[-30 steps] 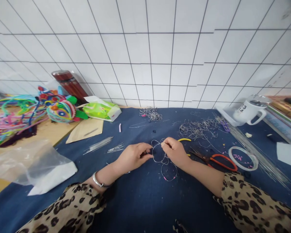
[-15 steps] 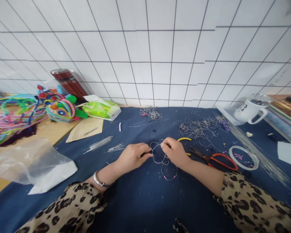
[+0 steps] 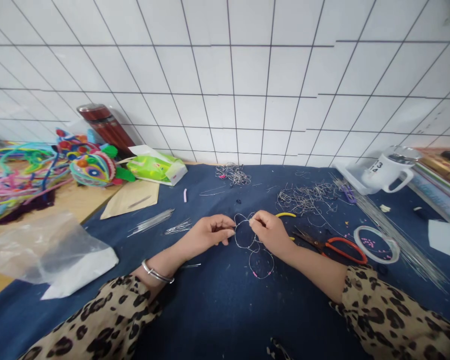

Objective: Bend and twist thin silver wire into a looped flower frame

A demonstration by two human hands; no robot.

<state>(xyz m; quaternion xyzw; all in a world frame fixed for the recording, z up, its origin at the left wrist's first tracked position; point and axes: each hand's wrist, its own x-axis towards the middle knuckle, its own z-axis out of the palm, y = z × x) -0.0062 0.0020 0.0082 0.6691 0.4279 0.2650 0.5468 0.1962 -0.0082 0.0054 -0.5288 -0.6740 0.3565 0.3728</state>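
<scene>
A thin silver wire frame [image 3: 244,247] of joined loops is held up between my hands over the dark blue cloth. Its lowest loop carries small pink beads [image 3: 255,274]. My right hand [image 3: 269,231] pinches the wire at the upper right of the largest loop. At that loop's left edge, my left hand [image 3: 210,233] has thumb and fingertips close together on the wire. Partly hidden behind my right hand lie pliers with yellow handles [image 3: 286,215]. Scissors with red-orange handles [image 3: 345,250] rest to the right of it.
Tangled wire scraps [image 3: 307,197] lie behind my right hand. A ring-shaped dish [image 3: 377,244] holds pink beads. Straight wires [image 3: 405,245] stretch along the right, near a white mug [image 3: 386,170]. Cut wires [image 3: 152,222] and a plastic bag [image 3: 52,250] are on the left.
My left hand has shifted slightly up and its wrist has turned, with the fingers a little more apart. My right hand keeps its pinch almost in place.
</scene>
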